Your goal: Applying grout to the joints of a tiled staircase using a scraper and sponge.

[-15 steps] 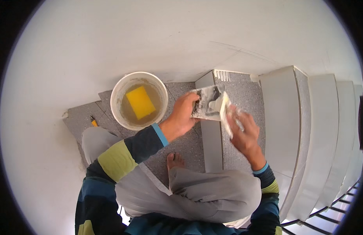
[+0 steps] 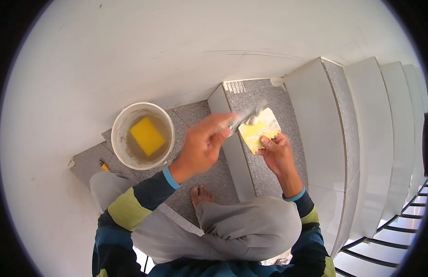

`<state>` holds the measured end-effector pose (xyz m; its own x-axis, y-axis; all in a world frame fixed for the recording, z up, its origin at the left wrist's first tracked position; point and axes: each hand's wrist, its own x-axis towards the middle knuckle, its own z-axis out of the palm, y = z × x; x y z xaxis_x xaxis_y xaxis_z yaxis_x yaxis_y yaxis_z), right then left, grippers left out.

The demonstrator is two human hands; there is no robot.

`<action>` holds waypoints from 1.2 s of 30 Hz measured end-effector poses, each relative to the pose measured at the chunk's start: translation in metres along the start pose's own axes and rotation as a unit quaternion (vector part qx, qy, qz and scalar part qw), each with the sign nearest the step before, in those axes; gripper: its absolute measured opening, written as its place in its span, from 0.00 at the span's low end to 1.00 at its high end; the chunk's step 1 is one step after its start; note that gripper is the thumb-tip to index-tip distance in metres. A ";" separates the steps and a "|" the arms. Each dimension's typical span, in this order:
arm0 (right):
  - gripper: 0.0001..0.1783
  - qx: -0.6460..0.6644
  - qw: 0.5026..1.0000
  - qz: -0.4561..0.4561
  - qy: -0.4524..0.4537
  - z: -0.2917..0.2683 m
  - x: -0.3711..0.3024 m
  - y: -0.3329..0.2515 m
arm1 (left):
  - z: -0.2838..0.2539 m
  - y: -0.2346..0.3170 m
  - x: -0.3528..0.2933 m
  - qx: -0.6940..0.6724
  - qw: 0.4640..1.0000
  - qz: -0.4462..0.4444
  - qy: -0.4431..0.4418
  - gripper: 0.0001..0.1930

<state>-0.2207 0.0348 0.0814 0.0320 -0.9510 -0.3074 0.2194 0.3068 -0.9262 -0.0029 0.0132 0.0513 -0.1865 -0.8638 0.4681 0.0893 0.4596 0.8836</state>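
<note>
Both my hands are raised above the tiled step. My left hand (image 2: 202, 141) grips a thin flat plate (image 2: 241, 119), smeared with grey-white paste and seen almost edge-on; motion blurs it. Between the thumb and fingers of my right hand (image 2: 277, 152) is a yellow notched spreader (image 2: 267, 122), its face streaked with white. A lump of paste (image 2: 253, 120) sits where the plate's far end meets or overlaps the spreader's upper left edge.
A white bucket (image 2: 117, 147) of cloudy water with a yellow sponge (image 2: 147, 136) stands left by the wall (image 2: 144, 55). Beside it lies a small yellow-handled tool (image 2: 104, 166). Grey stairs (image 2: 315, 120) rise rightward; a black railing (image 2: 375, 242) is lower right.
My left hand has tipped the plate from nearly face-up to edge-on. The right hand has turned the spreader from edge-on to flat, its face showing. The view has shifted slightly.
</note>
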 end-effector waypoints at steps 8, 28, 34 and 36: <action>0.14 -0.523 0.753 -0.390 0.091 -0.023 0.024 -0.074 | -0.020 -0.010 0.007 0.127 0.991 0.017 -0.032 0.13; 0.10 -0.990 0.050 -0.124 0.041 -0.040 0.109 -0.135 | -0.026 -0.005 0.008 -0.009 0.987 -0.157 0.038 0.14; 0.17 -0.690 0.591 -0.410 -0.084 0.006 0.044 -0.079 | -0.015 -0.029 -0.005 -0.483 0.757 -0.418 0.137 0.10; 0.19 -0.603 0.645 -0.450 -0.131 0.033 0.015 -0.062 | -0.008 -0.024 -0.005 -0.466 0.752 -0.445 0.140 0.11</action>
<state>-0.2016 0.0001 0.1413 0.6192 -0.6900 0.3749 -0.6502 -0.7182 -0.2479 0.0034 0.0046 0.0276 -0.3760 -0.8136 -0.4434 0.7221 -0.5572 0.4100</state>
